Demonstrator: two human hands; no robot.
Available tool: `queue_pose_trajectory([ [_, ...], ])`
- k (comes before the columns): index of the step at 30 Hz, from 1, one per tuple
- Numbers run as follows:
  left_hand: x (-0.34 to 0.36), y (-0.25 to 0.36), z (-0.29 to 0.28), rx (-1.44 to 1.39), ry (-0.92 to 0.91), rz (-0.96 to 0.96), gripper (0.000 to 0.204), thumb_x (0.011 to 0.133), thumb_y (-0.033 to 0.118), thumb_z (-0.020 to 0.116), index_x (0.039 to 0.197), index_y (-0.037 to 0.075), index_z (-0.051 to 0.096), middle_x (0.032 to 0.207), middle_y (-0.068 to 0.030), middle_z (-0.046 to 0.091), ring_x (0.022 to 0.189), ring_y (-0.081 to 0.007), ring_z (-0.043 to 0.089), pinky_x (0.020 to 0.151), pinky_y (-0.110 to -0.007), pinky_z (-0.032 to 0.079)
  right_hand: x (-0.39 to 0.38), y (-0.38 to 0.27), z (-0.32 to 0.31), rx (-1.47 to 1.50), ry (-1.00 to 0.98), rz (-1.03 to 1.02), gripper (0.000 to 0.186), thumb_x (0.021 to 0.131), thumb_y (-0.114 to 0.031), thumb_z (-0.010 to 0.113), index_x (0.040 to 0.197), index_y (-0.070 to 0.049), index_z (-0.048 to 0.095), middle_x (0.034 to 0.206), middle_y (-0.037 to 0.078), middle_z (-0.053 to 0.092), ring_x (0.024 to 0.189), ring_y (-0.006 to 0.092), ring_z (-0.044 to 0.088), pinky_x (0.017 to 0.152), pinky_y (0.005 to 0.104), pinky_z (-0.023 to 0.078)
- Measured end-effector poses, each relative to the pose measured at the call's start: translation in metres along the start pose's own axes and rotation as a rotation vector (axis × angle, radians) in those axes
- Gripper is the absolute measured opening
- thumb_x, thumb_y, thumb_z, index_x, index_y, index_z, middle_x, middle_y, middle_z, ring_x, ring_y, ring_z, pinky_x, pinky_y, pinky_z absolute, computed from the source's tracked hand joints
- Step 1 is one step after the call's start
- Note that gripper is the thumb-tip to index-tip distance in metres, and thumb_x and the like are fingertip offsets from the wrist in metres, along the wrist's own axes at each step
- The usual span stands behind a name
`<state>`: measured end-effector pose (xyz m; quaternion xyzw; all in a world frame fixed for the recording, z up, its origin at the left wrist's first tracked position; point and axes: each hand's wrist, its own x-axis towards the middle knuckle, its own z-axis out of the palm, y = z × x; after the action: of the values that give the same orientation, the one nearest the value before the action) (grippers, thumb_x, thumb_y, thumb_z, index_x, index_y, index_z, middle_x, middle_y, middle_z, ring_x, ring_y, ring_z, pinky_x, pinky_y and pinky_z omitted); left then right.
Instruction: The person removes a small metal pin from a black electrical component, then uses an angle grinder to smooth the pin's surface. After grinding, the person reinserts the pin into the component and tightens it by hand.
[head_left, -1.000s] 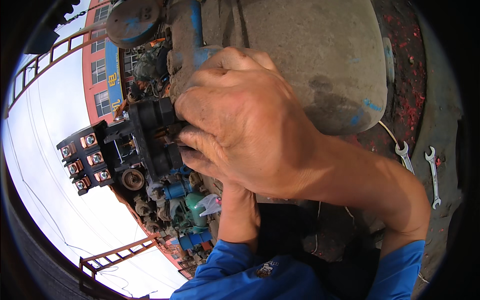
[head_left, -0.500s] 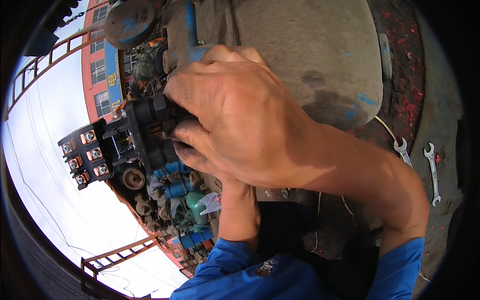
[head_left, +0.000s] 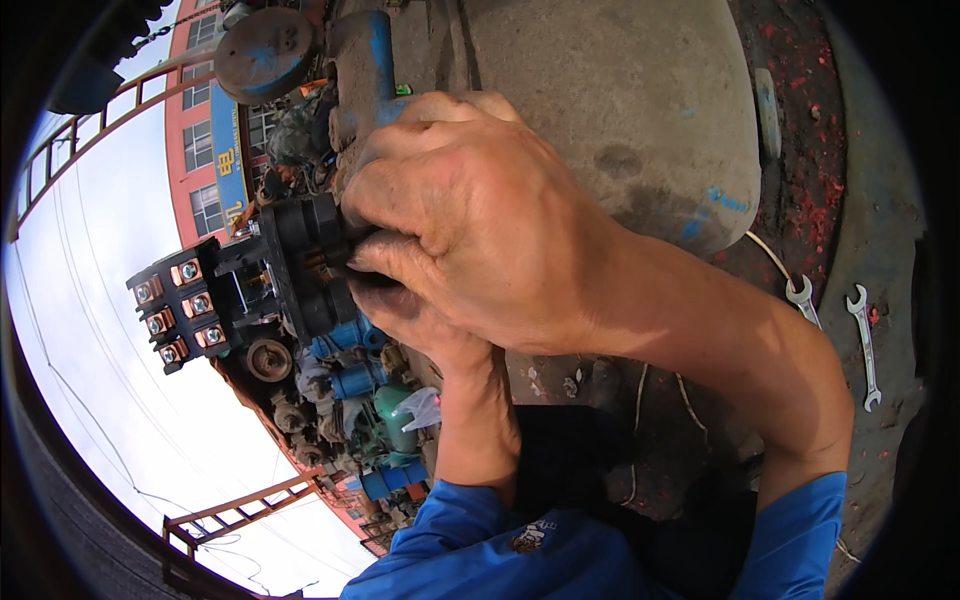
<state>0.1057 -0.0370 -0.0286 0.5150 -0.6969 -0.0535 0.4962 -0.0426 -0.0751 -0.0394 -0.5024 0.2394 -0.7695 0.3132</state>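
Holding black terminal unit (head_left: 285, 272) out leftward. Right hand (head_left: 490, 220) bunches fingers at its near end; left hand (head_left: 437, 335) mostly hidden, fingers can't tell. End-only grip could let the far end tip.

The black electrical part (head_left: 283, 268) is held aloft, sideways and slightly tilted, at the left of the view, its block of six copper-coloured screw terminals (head_left: 199, 303) in two rows of three pointing left, its open frame and dark plate behind them, its right end hidden.
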Motion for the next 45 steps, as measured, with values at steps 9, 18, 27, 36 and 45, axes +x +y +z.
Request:
queue_pose_trajectory([
  [9, -0.003, 0.002, 0.006, 0.017, 0.044, -0.034, 0.061, 0.099, 0.031, 0.067, 0.145, -0.002, 0.042, 0.134, -0.0141, 0.056, 0.117, -0.0224, 0.060, 0.102, -0.037, 0.049, -0.001, 0.001, 0.005, 0.039, 0.013, -0.015, 0.012, 0.084, -0.018, 0.074, 0.085, -0.006, 0.075, 0.090, 0.012, 0.073, 0.101, 0.0321, 0.066, 0.099, 0.0474, 0.044],
  [18, -0.003, 0.003, 0.007, 0.002, 0.044, -0.031, 0.060, 0.101, 0.031, 0.065, 0.145, -0.002, 0.042, 0.135, -0.0137, 0.055, 0.118, -0.0224, 0.059, 0.103, -0.037, 0.049, 0.004, 0.002, -0.005, 0.088, -0.077, 0.010, 0.020, 0.084, -0.018, 0.076, 0.094, -0.001, 0.075, 0.096, 0.015, 0.073, 0.106, 0.0338, 0.065, 0.100, 0.0467, 0.043],
  [27, -0.003, 0.003, 0.010, -0.028, 0.035, -0.032, 0.058, 0.102, 0.031, 0.063, 0.145, -0.001, 0.042, 0.136, -0.0134, 0.055, 0.120, -0.0224, 0.059, 0.104, -0.037, 0.048, 0.002, 0.005, 0.005, 0.022, -0.037, -0.059, 0.017, 0.084, -0.016, 0.075, 0.095, -0.003, 0.076, 0.096, 0.013, 0.073, 0.109, 0.0336, 0.063, 0.100, 0.0474, 0.043],
  [36, -0.003, 0.005, 0.010, -0.048, 0.029, -0.029, 0.057, 0.103, 0.032, 0.060, 0.146, -0.001, 0.042, 0.137, -0.0130, 0.054, 0.121, -0.0224, 0.058, 0.105, -0.037, 0.048, 0.002, 0.004, 0.008, 0.000, 0.074, -0.135, 0.015, 0.082, -0.019, 0.076, 0.081, -0.005, 0.073, 0.090, 0.013, 0.072, 0.106, 0.0346, 0.064, 0.095, 0.0500, 0.044],
  [45, -0.005, 0.005, 0.011, -0.043, 0.031, -0.026, 0.055, 0.104, 0.032, 0.058, 0.146, 0.000, 0.042, 0.138, -0.0127, 0.053, 0.122, -0.0223, 0.057, 0.105, -0.037, 0.047, 0.001, 0.006, 0.002, 0.015, -0.061, -0.095, 0.017, 0.085, -0.020, 0.075, 0.087, -0.003, 0.076, 0.094, 0.012, 0.074, 0.107, 0.0335, 0.064, 0.096, 0.0497, 0.043],
])
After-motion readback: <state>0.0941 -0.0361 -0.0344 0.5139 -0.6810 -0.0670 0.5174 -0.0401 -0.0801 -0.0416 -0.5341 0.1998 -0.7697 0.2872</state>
